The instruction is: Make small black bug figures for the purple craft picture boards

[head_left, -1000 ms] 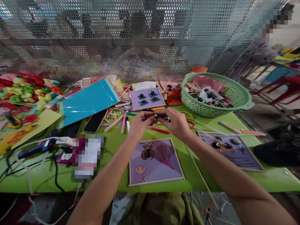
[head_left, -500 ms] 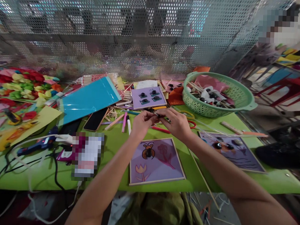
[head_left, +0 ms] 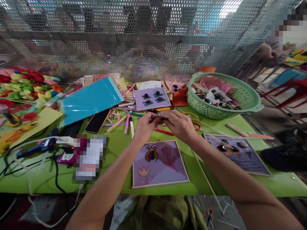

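Observation:
My left hand (head_left: pixel 146 124) and my right hand (head_left: pixel 178 125) meet fingertip to fingertip above the green table (head_left: pixel 117 147). Both pinch one small dark object (head_left: pixel 161 118) between them; it is too small to name. Just below the hands lies a framed purple picture (head_left: pixel 160 164) with a bee, a pink flower and an orange tulip on it. Pens and markers (head_left: pixel 129 123) lie on the table right behind my left hand.
A green basket (head_left: pixel 223 95) of sticks and scraps stands back right. Another purple picture (head_left: pixel 239 153) lies right. A purple card with dark beads (head_left: pixel 151 98), blue sheet (head_left: pixel 90 101), phone (head_left: pixel 98 120), glue gun (head_left: pixel 35 148) with cables and paper flowers (head_left: pixel 26 87) fill the left. Mesh screen behind.
Both hands have stayed together over the table, fingers shifting slightly on the small object. The view has tilted up a little.

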### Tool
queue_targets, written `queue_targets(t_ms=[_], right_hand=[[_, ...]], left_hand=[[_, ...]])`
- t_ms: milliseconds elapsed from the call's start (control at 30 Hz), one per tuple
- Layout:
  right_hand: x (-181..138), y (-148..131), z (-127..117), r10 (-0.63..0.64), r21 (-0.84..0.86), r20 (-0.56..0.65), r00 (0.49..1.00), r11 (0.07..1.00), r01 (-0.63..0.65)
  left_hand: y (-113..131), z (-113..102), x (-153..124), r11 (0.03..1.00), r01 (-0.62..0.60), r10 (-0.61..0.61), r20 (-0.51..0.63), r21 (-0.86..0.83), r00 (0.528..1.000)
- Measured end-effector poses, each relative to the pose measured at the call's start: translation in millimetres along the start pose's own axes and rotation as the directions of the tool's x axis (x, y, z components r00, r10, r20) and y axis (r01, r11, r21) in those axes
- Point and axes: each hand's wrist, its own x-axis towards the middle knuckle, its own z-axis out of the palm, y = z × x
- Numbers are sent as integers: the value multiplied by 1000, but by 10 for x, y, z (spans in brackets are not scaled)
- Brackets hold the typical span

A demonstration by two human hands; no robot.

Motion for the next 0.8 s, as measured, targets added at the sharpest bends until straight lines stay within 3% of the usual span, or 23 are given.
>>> queue_targets(t_ms=[500,800], right_hand=[[-2,27,41,-132,-56,-80,988,990,128],[5,44,30,-130,-57,-78,988,990,126]], left_hand=[[-33,-17,22,999,-13,13,10,46,1000],[-28,-33,27,997,-16,15,18,81,1000]])
